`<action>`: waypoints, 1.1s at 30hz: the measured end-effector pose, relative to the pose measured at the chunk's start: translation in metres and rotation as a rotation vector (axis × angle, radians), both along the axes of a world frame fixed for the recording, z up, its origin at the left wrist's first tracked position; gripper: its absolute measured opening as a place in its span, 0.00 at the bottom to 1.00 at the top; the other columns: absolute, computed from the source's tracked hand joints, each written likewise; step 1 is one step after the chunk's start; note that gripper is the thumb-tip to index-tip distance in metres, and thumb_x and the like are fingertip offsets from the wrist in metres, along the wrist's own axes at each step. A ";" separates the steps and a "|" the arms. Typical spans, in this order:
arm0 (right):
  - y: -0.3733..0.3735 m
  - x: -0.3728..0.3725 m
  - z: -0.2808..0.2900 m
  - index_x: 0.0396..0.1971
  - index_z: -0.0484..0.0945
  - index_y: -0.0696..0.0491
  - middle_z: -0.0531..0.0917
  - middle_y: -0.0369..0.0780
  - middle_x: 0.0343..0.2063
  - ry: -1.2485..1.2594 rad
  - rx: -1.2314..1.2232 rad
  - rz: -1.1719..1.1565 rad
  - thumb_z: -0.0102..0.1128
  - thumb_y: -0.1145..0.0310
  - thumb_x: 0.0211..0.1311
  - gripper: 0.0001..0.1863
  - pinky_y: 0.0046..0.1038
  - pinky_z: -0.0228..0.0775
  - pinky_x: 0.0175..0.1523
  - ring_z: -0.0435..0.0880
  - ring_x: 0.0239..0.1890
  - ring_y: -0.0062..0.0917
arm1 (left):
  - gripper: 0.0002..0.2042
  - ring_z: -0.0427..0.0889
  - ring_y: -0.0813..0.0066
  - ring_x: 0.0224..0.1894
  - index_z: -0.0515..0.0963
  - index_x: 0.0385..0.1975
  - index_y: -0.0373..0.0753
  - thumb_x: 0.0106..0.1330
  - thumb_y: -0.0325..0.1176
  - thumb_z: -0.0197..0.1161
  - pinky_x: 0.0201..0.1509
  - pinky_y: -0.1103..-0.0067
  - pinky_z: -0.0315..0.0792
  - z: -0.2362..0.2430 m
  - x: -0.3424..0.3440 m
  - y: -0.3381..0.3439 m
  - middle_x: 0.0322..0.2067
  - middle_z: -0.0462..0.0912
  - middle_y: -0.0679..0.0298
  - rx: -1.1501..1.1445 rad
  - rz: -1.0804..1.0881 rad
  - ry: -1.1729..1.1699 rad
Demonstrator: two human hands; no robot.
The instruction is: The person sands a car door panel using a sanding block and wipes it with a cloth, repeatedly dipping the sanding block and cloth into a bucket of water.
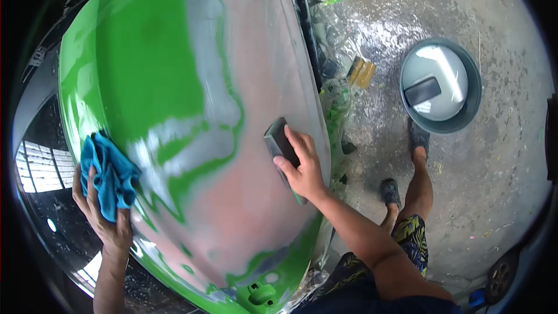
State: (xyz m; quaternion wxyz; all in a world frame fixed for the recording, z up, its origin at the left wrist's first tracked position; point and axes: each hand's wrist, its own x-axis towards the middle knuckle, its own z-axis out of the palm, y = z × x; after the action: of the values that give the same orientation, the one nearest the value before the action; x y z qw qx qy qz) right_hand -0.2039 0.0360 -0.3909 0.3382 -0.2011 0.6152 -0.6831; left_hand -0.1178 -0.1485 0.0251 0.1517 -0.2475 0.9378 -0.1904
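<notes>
A large green car panel [145, 58] fills the view, with a wide sanded patch [256, 139] of grey and pinkish filler down its middle and right side. My right hand [302, 166] presses a dark sanding block [278, 139] flat against that patch near the panel's right edge. At the panel's lower left edge my left hand [107, 221] grips a bunched blue cloth [110, 174]. A small green catch [261, 293] sticks out at the panel's bottom edge.
A grey bucket of water [440, 84] with a dark block floating in it stands on the wet concrete floor [476, 186] to the right. My sandalled feet [407, 163] are beside it. The car's glossy black body [40, 157] borders the panel on the left.
</notes>
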 end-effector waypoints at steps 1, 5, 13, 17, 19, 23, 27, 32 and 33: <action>-0.009 -0.003 -0.009 0.70 0.71 0.55 0.77 0.49 0.61 -0.010 0.005 -0.006 0.69 0.63 0.67 0.33 0.40 0.65 0.71 0.76 0.65 0.43 | 0.34 0.59 0.36 0.75 0.67 0.74 0.41 0.68 0.43 0.66 0.76 0.51 0.55 -0.001 0.002 0.000 0.72 0.59 0.37 0.016 0.018 0.005; -0.155 -0.162 -0.106 0.64 0.75 0.59 0.80 0.50 0.48 0.092 0.142 -0.169 0.68 0.56 0.70 0.30 0.35 0.72 0.53 0.80 0.47 0.39 | 0.36 0.58 0.34 0.75 0.65 0.75 0.43 0.69 0.49 0.64 0.77 0.46 0.52 -0.004 -0.008 -0.002 0.73 0.56 0.35 0.046 0.034 0.041; -0.098 -0.083 -0.015 0.71 0.70 0.55 0.79 0.49 0.59 0.011 -0.056 0.017 0.68 0.68 0.67 0.33 0.39 0.65 0.70 0.76 0.64 0.43 | 0.38 0.59 0.32 0.74 0.62 0.76 0.50 0.69 0.61 0.56 0.76 0.38 0.47 0.013 -0.003 0.004 0.72 0.58 0.35 0.015 0.021 -0.099; -0.220 -0.225 -0.112 0.65 0.74 0.59 0.81 0.51 0.49 0.144 0.080 -0.153 0.66 0.55 0.71 0.31 0.35 0.71 0.60 0.81 0.54 0.42 | 0.37 0.59 0.32 0.73 0.61 0.76 0.53 0.71 0.65 0.49 0.75 0.34 0.46 -0.007 -0.008 -0.003 0.71 0.57 0.35 0.039 0.000 -0.029; -0.210 -0.185 -0.076 0.66 0.74 0.59 0.80 0.52 0.52 0.037 0.061 -0.085 0.67 0.55 0.70 0.31 0.36 0.71 0.62 0.80 0.57 0.43 | 0.37 0.59 0.32 0.73 0.61 0.76 0.53 0.72 0.67 0.47 0.75 0.34 0.46 0.005 -0.001 -0.001 0.72 0.57 0.35 0.049 0.028 -0.070; -0.138 -0.109 -0.005 0.70 0.70 0.58 0.79 0.50 0.57 0.043 -0.091 0.009 0.69 0.62 0.68 0.34 0.38 0.68 0.68 0.78 0.62 0.42 | 0.36 0.58 0.29 0.73 0.59 0.77 0.56 0.72 0.64 0.51 0.73 0.32 0.46 0.020 -0.001 0.009 0.72 0.56 0.35 0.073 0.070 -0.133; -0.240 -0.226 -0.099 0.65 0.74 0.61 0.81 0.53 0.53 0.136 0.050 -0.197 0.67 0.56 0.69 0.31 0.37 0.72 0.63 0.81 0.57 0.43 | 0.36 0.58 0.30 0.73 0.59 0.77 0.56 0.72 0.65 0.50 0.73 0.32 0.47 0.004 -0.012 0.002 0.72 0.56 0.35 0.075 0.024 -0.061; -0.196 -0.164 -0.031 0.70 0.71 0.55 0.79 0.51 0.54 -0.038 -0.009 -0.023 0.68 0.56 0.69 0.34 0.37 0.68 0.66 0.78 0.59 0.44 | 0.37 0.58 0.31 0.73 0.63 0.75 0.52 0.71 0.66 0.51 0.75 0.35 0.45 0.010 -0.008 0.004 0.71 0.60 0.35 0.049 0.026 -0.089; -0.159 -0.141 -0.005 0.73 0.69 0.51 0.76 0.48 0.56 -0.057 -0.098 0.087 0.69 0.58 0.68 0.36 0.37 0.67 0.66 0.76 0.61 0.42 | 0.37 0.58 0.31 0.74 0.63 0.75 0.51 0.71 0.65 0.53 0.75 0.35 0.45 0.010 -0.006 0.004 0.72 0.59 0.36 0.028 0.005 -0.088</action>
State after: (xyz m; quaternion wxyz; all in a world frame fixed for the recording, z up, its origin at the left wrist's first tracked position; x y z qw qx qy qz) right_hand -0.3448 -0.1226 -0.3956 0.3745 -0.2244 0.5617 -0.7027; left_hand -0.1234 -0.1443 0.0349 0.1968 -0.2393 0.9321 -0.1875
